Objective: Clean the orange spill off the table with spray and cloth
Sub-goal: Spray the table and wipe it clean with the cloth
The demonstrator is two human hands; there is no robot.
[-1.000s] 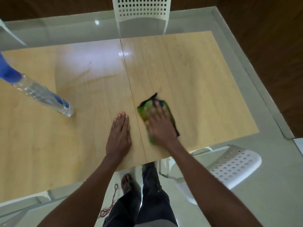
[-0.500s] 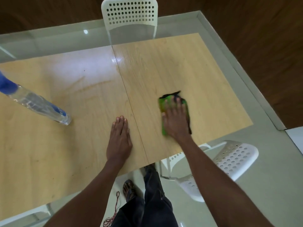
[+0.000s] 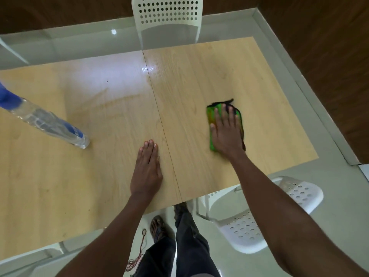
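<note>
Two hands on a pale wood-grain surface [image 3: 199, 76], seen from above.

Right hand [image 3: 226, 134]: laid flat, fingers straight and slightly spread, pressing on a green cloth [image 3: 211, 116] with dark edging. Cloth sits on the right half of the surface, partly covered by the hand; green shows along the hand's left side, dark trim beyond the fingertips and along the right side.

Left hand [image 3: 147, 168]: palm down, fingers straight and held together, resting bare on the surface just left of the seam [image 3: 159, 120] that runs from the far edge to the near edge. Holds nothing.

Bottle [image 3: 46, 120]: clear, blue label near its base, blue top at the left frame edge; stands on the left half, well apart from both hands.

Streaks [image 3: 111, 104]: faint smears in the glare on the left half, beyond the left hand.

White perforated chairs: one [image 3: 167, 15] at the far edge, one [image 3: 299, 194] at the near right.
</note>
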